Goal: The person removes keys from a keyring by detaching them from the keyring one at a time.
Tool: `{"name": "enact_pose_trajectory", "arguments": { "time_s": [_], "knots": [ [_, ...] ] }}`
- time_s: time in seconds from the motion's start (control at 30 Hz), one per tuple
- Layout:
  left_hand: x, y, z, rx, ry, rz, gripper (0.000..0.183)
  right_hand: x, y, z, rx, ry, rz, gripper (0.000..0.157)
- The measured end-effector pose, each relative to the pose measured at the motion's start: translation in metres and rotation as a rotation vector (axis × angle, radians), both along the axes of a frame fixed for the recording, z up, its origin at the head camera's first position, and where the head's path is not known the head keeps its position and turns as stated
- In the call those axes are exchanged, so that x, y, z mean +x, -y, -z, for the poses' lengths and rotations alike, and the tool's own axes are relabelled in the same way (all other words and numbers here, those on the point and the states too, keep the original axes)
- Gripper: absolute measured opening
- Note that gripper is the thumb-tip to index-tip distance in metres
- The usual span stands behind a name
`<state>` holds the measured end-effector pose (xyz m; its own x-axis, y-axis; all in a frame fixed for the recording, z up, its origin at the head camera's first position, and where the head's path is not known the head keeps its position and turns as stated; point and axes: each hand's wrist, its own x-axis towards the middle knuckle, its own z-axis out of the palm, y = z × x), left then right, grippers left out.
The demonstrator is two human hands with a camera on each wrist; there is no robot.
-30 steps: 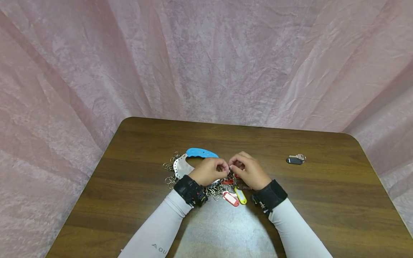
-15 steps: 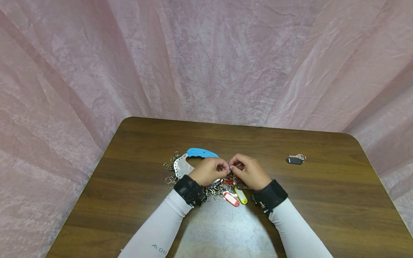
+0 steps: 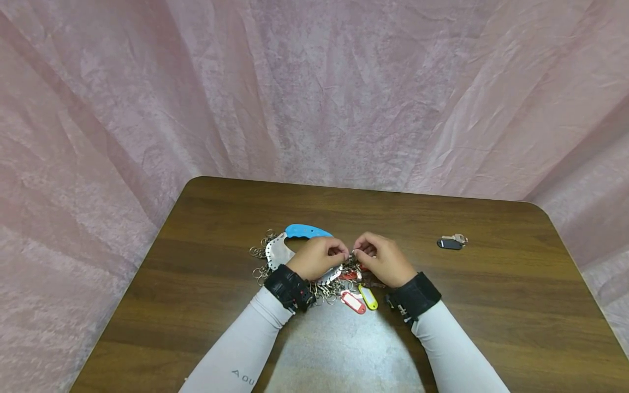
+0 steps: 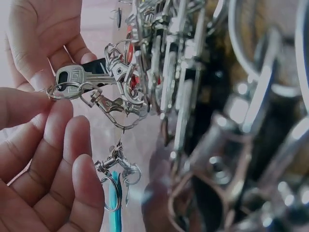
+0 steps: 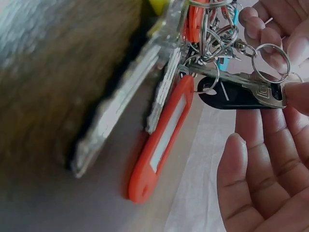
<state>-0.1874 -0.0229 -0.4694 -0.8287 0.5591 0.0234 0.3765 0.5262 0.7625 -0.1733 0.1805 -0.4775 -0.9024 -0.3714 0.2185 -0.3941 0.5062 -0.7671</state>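
My left hand pinches a small split ring between thumb and forefinger. The ring hangs from a swivel snap hook on the holder. Opposite, my right hand has its fingertips at the same ring, by the head of a silver key. A black key tag lies behind that key, against the right fingers. The holder is a curved metal plate with a blue handle. Its right part is hidden behind my left hand. Exactly how ring and key meet is hard to see.
Many hooks and rings fringe the plate. A red tag and a yellow tag lie near the hands. Farther right on the wooden table is another key with a black tag.
The right fingertips have shifted slightly right, opening a small gap between the hands. The left hand keeps its pinch, and the holder stays in place.
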Motion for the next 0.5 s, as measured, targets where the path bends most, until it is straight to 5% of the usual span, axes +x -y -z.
{"name": "enact_pose_trajectory", "arguments": {
  "time_s": [0.5],
  "knots": [
    [0.0005,-0.0005,0.0014,0.028,0.004,-0.142,0.004,0.0013,0.0006,-0.0060,-0.016,0.006,-0.009,0.004]
  ]
}}
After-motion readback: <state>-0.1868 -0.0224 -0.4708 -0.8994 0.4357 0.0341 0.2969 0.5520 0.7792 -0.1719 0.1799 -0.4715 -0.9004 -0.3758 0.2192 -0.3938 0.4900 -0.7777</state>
